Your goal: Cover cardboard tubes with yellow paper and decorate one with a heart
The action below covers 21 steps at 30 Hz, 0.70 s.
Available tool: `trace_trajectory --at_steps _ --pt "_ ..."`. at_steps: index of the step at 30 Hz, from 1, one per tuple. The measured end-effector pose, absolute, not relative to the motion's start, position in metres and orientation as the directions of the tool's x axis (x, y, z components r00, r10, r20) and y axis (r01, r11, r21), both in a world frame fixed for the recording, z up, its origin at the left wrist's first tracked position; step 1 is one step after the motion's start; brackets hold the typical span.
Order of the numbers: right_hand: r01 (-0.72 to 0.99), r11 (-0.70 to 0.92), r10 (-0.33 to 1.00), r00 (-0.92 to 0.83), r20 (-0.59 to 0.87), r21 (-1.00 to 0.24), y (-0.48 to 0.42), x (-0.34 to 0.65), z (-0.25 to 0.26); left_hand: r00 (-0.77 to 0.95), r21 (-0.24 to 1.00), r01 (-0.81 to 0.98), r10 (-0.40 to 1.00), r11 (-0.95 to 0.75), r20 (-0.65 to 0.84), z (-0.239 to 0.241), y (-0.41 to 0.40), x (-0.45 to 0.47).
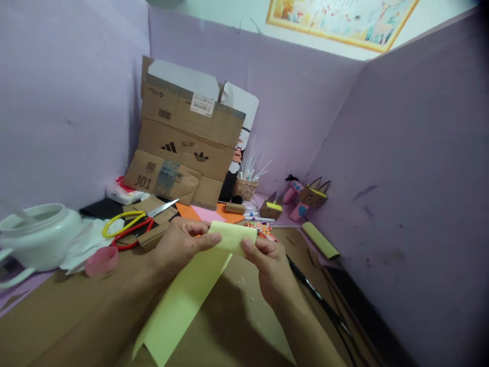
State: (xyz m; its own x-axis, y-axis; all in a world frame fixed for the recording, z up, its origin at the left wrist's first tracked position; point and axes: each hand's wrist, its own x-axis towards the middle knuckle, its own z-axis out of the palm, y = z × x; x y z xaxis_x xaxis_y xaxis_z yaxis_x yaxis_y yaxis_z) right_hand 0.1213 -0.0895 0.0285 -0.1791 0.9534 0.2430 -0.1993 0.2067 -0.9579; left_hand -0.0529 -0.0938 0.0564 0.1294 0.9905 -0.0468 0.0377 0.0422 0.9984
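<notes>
A long strip of yellow paper [187, 293] is held up between both hands above the brown work surface. Its upper end is bent over into a flap, and the rest slants down toward the lower left. My left hand [187, 239] pinches the left side of the flap, thumb on top. On the opposite side, my right hand [267, 260] grips the paper's edge with its thumb pressed on the front. The fingers behind the paper are partly hidden.
Left of the hands lie scissors [128, 229] with red and yellow handles, a pink tape ring [101, 261] and a white pot [38, 234]. Unfolded cardboard [183, 148] leans at the back. A black cable [317, 293] and a yellow roll [320, 239] lie at right.
</notes>
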Motion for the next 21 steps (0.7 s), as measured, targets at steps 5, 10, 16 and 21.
trace_trajectory --at_steps 5,10,16,21 --pt "-0.243 0.199 0.954 -0.174 0.244 -0.95 -0.089 0.118 0.024 0.117 0.999 -0.032 0.993 0.021 -0.017 0.056 -0.093 -0.053" --pt "-0.262 0.326 0.94 -0.014 0.342 -0.908 -0.081 0.131 0.027 0.209 0.94 -0.246 0.96 0.236 -0.186 0.066 -0.094 -0.061" --pt "-0.139 0.469 0.78 -0.398 0.483 -0.872 -0.085 0.144 0.038 0.397 0.721 -0.461 0.846 0.518 -0.355 0.068 -0.094 -0.057" --pt "-0.068 0.525 0.766 -0.396 0.505 -0.849 -0.092 0.137 0.036 0.483 0.653 -0.47 0.793 0.593 -0.373 0.061 -0.096 -0.048"
